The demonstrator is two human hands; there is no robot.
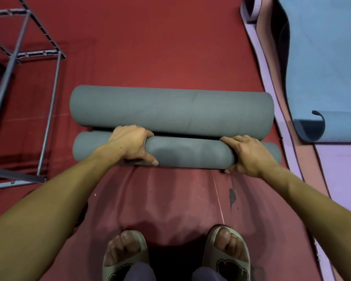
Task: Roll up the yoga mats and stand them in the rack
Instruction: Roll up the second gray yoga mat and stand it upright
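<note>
A grey yoga mat lies on the red floor as two rolls side by side. The near roll [190,153] is thinner; my left hand [130,144] grips it left of centre, fingers curled over its far side and thumb on the near side. My right hand [245,154] grips the same roll further right. The far roll [170,110] is thicker and touches the near one. A grey metal rack [18,55] stands at the upper left, apart from the mat.
A light blue mat [322,67] with a curled end lies on a purple mat [272,88] along the right side. My feet in pale sandals [227,252] stand at the bottom on the wrinkled red floor cover [170,199].
</note>
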